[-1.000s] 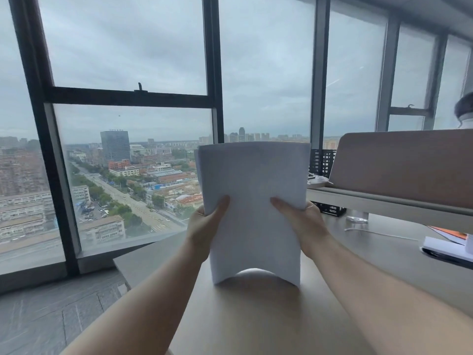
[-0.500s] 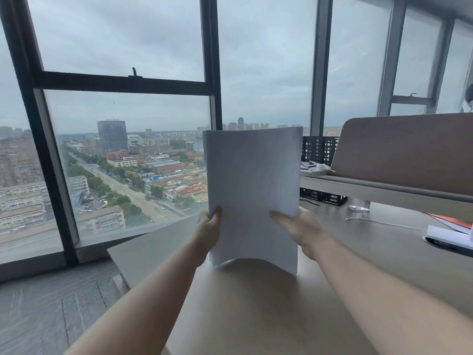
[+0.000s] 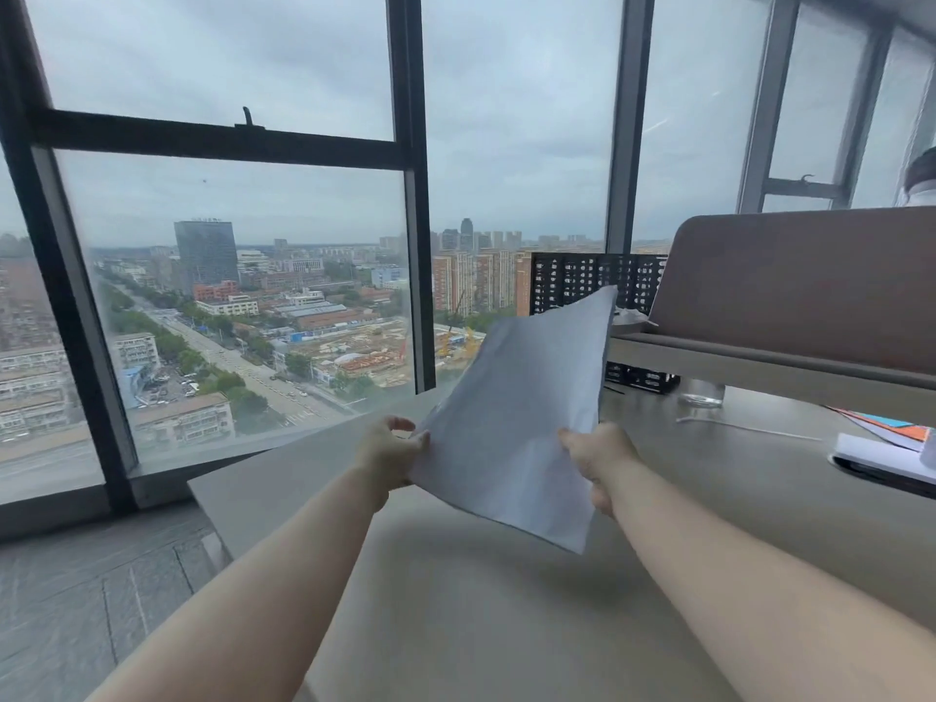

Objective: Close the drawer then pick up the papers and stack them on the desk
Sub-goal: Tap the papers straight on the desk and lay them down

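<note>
Papers (image 3: 511, 428), a thin white sheaf, hung tilted in the air above the desk (image 3: 506, 625), their top corner leaning toward the right and their lowest corner pointing down at the bare surface without touching it. Going from the left, tall windows (image 3: 243, 296) stood behind the desk's far left corner. The left hand (image 3: 387, 456) was closed on the left edge of the papers, thumb on the near face and fingers curled behind. The right hand (image 3: 600, 461) gripped the right edge lower down, thumb laid across the front of the sheaf, the other fingers hidden behind it. Beyond the papers, along the far edge of the desk, stood a black perforated crate (image 3: 582, 281). To its right rose a brown padded divider (image 3: 800, 281) over a shelf. A thin white cable (image 3: 744, 428) lay on the surface below it, and near the right edge sat some flat white and orange items (image 3: 886, 443), too blurred to tell apart.
</note>
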Demonstrator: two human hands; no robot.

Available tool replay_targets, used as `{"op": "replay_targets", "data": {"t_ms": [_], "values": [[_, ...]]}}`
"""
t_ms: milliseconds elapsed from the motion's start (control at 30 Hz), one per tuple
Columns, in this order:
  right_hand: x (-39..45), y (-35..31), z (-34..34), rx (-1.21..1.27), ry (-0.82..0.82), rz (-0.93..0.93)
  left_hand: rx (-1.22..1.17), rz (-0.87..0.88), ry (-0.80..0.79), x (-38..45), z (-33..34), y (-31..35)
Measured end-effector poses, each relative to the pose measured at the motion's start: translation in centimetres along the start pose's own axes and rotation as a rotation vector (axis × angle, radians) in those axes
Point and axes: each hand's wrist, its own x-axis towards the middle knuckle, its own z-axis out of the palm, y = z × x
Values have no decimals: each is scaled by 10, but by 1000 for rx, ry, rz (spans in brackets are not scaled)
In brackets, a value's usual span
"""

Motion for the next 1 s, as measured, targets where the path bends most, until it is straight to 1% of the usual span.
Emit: {"op": "replay_targets", "data": {"t_ms": [67,167,233,300,400,533,700,833,1000], "values": [[1,9,3,20,-8,61,50,-20,29,2,5,-10],[4,19,11,61,-9,117,155,6,87,9,10,-22],[5,27,17,125,18,126,188,24,103,9,14,-26],[2,31,22,124,94,111,197,44,120,12,18,-28],[-2,32,23,14,227,80,260,95,130,19,27,-28],[-4,28,21,-183,296,45,406,171,92,27,42,-28],[-3,30,27,-346,299,24,565,237,70,36,53,-27],[3,37,25,-424,301,45,688,213,79,37,51,-29],[-1,41,11,-534,300,58,645,180,68,34,48,-30]]}}
